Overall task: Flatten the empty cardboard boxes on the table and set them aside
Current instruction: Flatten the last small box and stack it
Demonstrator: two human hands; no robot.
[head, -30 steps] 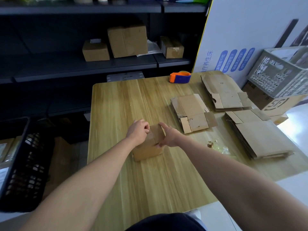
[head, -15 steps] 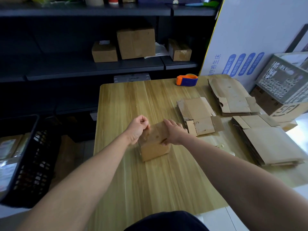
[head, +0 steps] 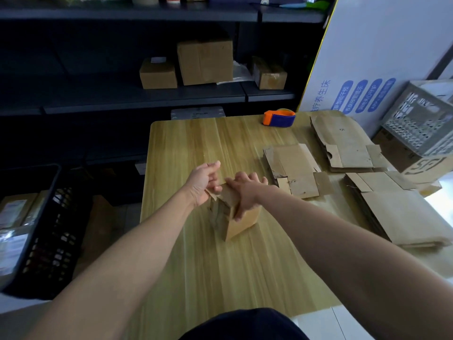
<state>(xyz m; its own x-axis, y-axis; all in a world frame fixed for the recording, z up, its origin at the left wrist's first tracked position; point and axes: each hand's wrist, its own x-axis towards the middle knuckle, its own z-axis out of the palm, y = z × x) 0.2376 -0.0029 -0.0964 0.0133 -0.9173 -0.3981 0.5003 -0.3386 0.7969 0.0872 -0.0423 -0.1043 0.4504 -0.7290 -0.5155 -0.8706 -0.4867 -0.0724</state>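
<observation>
My left hand (head: 203,183) pinches a torn flap at the top corner of the small cardboard box (head: 245,223), and my right hand (head: 246,195) grips the box's top, fingers spread over it and thumb hooked down its near face. The box stands on the desk (head: 196,148) directly beneath both hands, its left end open. Just right of my right hand lies a flattened box pile (head: 294,168), further right a larger flat stack (head: 397,212), and beyond them an orange-and-blue tape dispenser (head: 279,118).
</observation>
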